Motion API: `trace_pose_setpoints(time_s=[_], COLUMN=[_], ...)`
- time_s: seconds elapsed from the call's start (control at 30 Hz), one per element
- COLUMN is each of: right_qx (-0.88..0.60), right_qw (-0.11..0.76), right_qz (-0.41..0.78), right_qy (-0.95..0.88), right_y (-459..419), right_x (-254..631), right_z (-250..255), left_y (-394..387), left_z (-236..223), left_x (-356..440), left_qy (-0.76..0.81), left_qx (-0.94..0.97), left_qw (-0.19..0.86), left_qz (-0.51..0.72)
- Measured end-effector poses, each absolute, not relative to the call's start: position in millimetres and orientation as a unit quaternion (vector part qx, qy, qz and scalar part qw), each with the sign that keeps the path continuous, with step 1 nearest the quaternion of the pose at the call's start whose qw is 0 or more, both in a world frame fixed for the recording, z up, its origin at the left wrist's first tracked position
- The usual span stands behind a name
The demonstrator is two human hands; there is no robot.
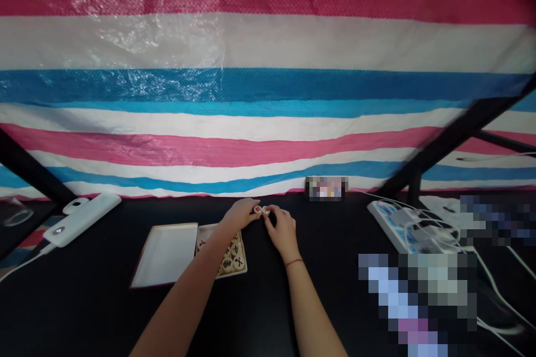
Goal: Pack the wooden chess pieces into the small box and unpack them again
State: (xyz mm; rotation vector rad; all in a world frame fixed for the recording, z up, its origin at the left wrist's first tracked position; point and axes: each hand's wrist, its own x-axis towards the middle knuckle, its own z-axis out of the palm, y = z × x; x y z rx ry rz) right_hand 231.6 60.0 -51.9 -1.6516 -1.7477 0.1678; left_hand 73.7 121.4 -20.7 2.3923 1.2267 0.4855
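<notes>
Sheeting (pixel 268 86) striped red, white and blue hangs behind the black table (pixel 109 318); fingers of the left hand (pixel 239 215) pinch one piece (pixel 257 210), those of the right hand (pixel 285 233) a second piece (pixel 266 210), side by side near the box (pixel 244 271), which holds more pieces (pixel 227 265), its lid (pixel 167 254) to the left

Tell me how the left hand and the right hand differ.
The right hand wears a red band at the wrist; the left hand shows none. The left arm crosses over the box; the right arm lies clear of it. Each hand holds a round, red-marked piece.
</notes>
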Motion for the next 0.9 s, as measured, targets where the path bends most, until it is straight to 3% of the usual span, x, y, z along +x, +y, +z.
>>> trace_pose_setpoints(time_s=[0.6,0.8,0.9], right_qx=[-0.643,-0.593,-0.561], right_qw=[0.365,0.460,0.475], right_qz=[0.094,0.032,0.095], right_qy=[-0.666,-0.660,-0.671], right_y=[57,46,36], right_x=[230,226,206], right_z=[-49,-33,-24], left_y=[112,98,80], left_z=[-18,11,21], left_x=[77,50,14], left_qy=[0.434,0.456,0.478], left_qx=[0.858,0.831,0.807], left_qw=[0.207,0.198,0.138], left_qz=[0.180,0.251,0.318])
